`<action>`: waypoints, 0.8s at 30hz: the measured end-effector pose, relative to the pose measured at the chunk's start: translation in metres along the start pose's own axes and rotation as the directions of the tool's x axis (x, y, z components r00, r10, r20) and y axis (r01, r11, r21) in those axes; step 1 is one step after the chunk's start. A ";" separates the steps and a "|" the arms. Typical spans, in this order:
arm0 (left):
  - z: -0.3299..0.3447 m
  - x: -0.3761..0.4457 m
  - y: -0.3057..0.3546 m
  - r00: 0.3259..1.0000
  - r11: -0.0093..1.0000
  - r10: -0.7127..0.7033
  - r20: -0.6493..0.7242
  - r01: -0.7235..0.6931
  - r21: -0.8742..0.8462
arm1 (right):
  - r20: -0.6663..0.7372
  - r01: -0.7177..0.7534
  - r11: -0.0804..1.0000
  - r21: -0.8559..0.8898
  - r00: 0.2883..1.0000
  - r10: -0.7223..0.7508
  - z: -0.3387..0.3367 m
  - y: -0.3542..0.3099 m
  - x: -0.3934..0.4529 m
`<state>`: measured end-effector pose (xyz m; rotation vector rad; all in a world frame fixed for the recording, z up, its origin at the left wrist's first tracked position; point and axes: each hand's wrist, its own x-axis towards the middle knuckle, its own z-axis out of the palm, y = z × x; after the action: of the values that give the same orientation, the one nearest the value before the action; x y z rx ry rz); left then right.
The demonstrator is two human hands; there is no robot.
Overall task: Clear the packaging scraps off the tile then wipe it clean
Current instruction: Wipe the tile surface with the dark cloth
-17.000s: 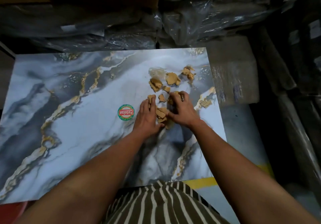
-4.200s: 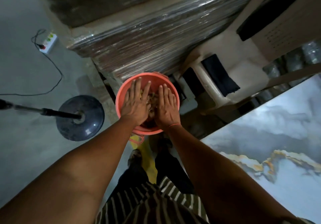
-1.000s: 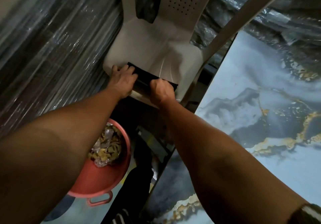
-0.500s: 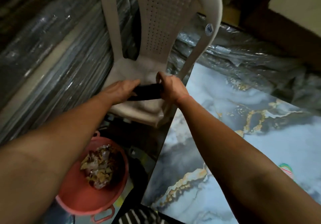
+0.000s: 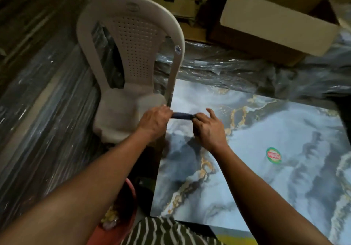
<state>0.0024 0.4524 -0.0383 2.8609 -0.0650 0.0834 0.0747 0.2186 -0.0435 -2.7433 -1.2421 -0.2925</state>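
Note:
A blue-grey marbled tile (image 5: 266,168) with gold veins fills the right half of the view, a round green and red sticker (image 5: 273,155) near its middle. No scraps show on its visible surface. A dark folded cloth (image 5: 182,115) is stretched between my hands over the tile's left edge. My left hand (image 5: 154,122) grips one end of it. My right hand (image 5: 207,128) pinches the other end, its outer fingers raised. A red bucket (image 5: 131,203) holding packaging scraps (image 5: 110,219) sits at the lower left, mostly hidden by my left forearm.
A white plastic chair (image 5: 133,45) stands just left of the tile's far corner. Plastic-wrapped stacks (image 5: 38,92) line the left side and lie behind the tile. Cardboard boxes (image 5: 269,20) sit at the top right.
Both hands have carried the dark cloth from the chair seat rightward over the tile's left edge. The view has swung right, showing more tile and less bucket.

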 end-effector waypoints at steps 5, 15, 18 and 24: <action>0.067 -0.032 0.051 0.966 0.999 0.017 0.260 -0.029 0.043 | 0.119 -0.103 0.994 0.024 0.988 0.099 0.035 -0.001 -0.089; 0.102 -0.069 0.079 0.947 0.999 -0.027 0.319 0.013 0.046 | 0.309 -0.161 0.975 0.155 0.945 0.107 0.054 -0.011 -0.137; 0.106 -0.072 0.078 0.937 0.992 -0.010 0.348 -0.036 0.124 | 0.367 -0.077 0.975 0.207 0.930 -0.004 0.070 -0.005 -0.140; 0.123 -0.117 0.078 0.935 0.974 0.044 0.353 -0.119 0.195 | 0.418 0.013 0.956 0.293 0.898 -0.140 0.076 -0.016 -0.175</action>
<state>-0.1121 0.3477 -0.1422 3.0515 -0.2613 -0.4260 -0.0408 0.1149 -0.1557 -2.5845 -1.3603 0.4898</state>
